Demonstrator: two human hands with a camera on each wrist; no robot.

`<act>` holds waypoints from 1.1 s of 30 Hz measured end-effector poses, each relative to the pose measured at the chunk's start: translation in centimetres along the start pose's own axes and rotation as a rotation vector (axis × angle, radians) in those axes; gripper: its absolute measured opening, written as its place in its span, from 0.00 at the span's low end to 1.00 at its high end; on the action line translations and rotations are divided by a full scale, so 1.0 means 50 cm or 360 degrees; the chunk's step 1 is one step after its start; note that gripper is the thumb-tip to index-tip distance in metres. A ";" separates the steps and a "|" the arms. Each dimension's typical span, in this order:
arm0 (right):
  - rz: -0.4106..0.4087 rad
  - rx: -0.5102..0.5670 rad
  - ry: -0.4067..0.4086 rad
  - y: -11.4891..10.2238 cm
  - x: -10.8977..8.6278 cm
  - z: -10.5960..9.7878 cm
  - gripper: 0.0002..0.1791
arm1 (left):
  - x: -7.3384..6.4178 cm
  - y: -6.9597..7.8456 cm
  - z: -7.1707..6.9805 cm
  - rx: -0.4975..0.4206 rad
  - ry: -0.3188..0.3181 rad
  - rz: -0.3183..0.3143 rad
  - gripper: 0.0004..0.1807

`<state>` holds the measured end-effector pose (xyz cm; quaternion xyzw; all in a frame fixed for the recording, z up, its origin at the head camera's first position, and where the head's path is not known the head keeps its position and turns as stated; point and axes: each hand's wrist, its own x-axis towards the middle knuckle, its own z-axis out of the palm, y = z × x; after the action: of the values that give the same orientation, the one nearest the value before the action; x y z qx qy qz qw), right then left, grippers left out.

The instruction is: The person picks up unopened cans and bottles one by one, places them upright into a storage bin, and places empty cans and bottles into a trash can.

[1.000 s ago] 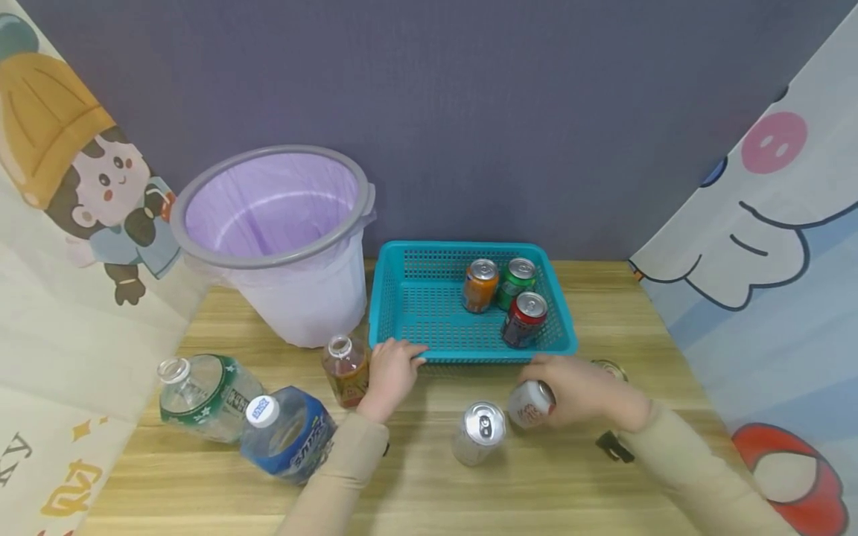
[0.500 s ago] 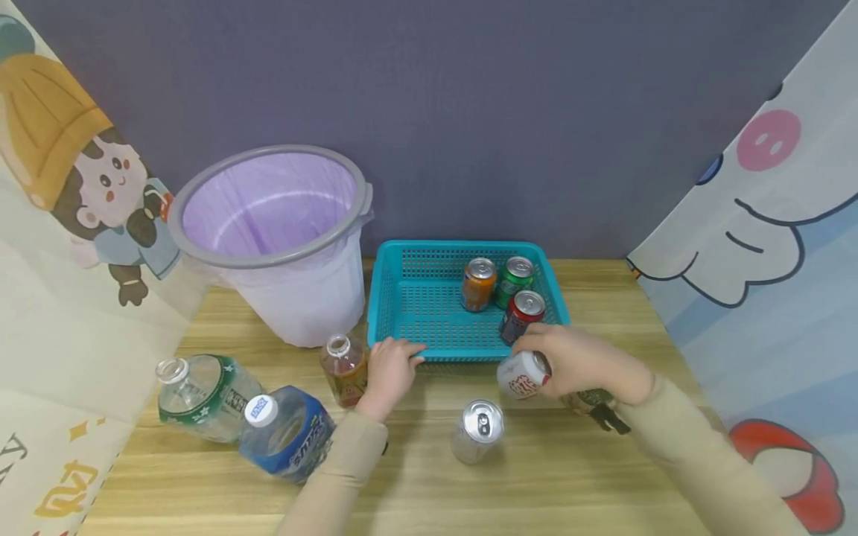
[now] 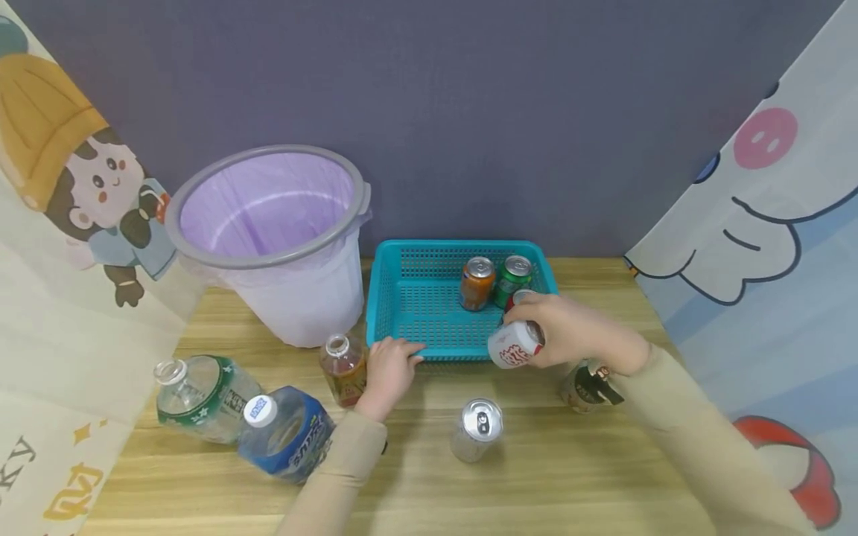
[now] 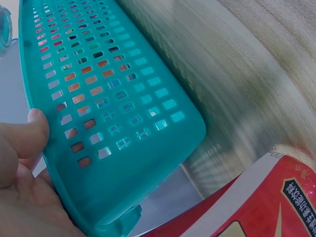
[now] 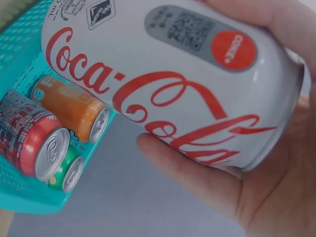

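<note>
With the centre of the teal basket (image 3: 415, 313) as clock pivot and 12 o'clock at the grey wall (image 3: 503, 112), the table (image 3: 429, 491) carries, left to right: one green-label bottle (image 3: 208, 398), between 8 and 9 o'clock; one bin (image 3: 315, 298), between 9 and 10 o'clock, fitted with one purple liner (image 3: 281, 201); one blue-label bottle (image 3: 287, 439), white-capped, at 8 o'clock; and one amber bottle (image 3: 345, 372), also at 8 o'clock but nearer the basket. Bottle count: three. The left hand (image 3: 389, 372), between 7 and 8 o'clock, grips the basket rim, thumb against the outer wall. The basket's right half contains three cans: one orange can (image 3: 476, 290), one green can (image 3: 515, 284) and one red can (image 5: 32, 140). One silver-topped can (image 3: 474, 435) stands on the table at 6 o'clock, apart from the basket. One white Coca-Cola can (image 3: 515, 346) is held tilted at 4 o'clock, overlapping the near rim in the head view; the fingers of the right hand (image 3: 563, 327) are curled round it. One tan container (image 3: 576, 394), partly hidden, is farther out at 4 o'clock.
</note>
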<state>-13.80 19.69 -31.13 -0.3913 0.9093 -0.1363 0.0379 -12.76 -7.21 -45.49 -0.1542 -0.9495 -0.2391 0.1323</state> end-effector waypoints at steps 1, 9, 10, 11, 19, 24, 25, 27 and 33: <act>0.0007 -0.0001 -0.0004 0.001 0.003 -0.001 0.28 | 0.000 0.001 0.000 -0.0002 0.0001 0.0002 0.11; 0.0090 0.0022 -0.0066 -0.002 0.036 0.006 0.28 | -0.002 0.005 -0.001 -0.0005 -0.0003 0.0002 0.11; 0.0095 0.0021 -0.0066 -0.002 0.040 0.008 0.28 | -0.002 0.006 -0.001 -0.0003 -0.0007 0.0004 0.11; 0.0091 0.0023 -0.0059 -0.002 0.043 0.010 0.27 | -0.002 0.006 0.000 -0.0003 -0.0011 0.0003 0.11; 0.0184 -0.0028 0.0067 -0.006 0.064 0.029 0.26 | -0.004 0.008 -0.005 -0.0009 -0.0008 -0.0013 0.11; 0.0355 -0.0087 0.0160 -0.013 0.080 0.062 0.27 | -0.004 0.007 -0.004 -0.0026 -0.0011 -0.0007 0.11; 0.0378 -0.0095 0.0177 -0.014 0.083 0.070 0.27 | -0.004 0.007 -0.004 -0.0031 -0.0014 -0.0008 0.11; 0.0413 -0.0112 0.0218 -0.015 0.090 0.086 0.27 | -0.004 0.006 -0.004 -0.0035 -0.0015 -0.0006 0.11; 0.0540 -0.0110 0.0317 -0.015 0.106 0.125 0.26 | -0.002 0.007 -0.001 -0.0020 0.0004 0.0001 0.11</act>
<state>-15.86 13.99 -36.71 -0.2181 0.9656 -0.1345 -0.0433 -12.55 -6.98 -45.33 -0.1549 -0.9478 -0.2453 0.1325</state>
